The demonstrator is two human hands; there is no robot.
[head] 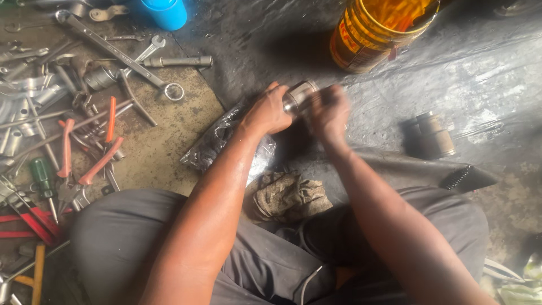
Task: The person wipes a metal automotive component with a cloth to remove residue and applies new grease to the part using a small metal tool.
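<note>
A shiny metal cylinder part (299,97) is held between both hands above the dark greasy floor. My left hand (265,112) grips its left side. My right hand (329,114) closes over its right end and looks blurred from motion. Beneath the hands lies a crumpled clear plastic bag (217,141) with dark contents. A dirty rag (288,195) rests by my knees.
A yellow bucket (372,34) stands at the top. A second metal cylinder part (432,135) lies to the right. Several spanners (113,51), pliers with orange handles (84,164) and screwdrivers cover the left. A blue cup (165,12) stands at the top left. A black brush (467,178) lies to the right.
</note>
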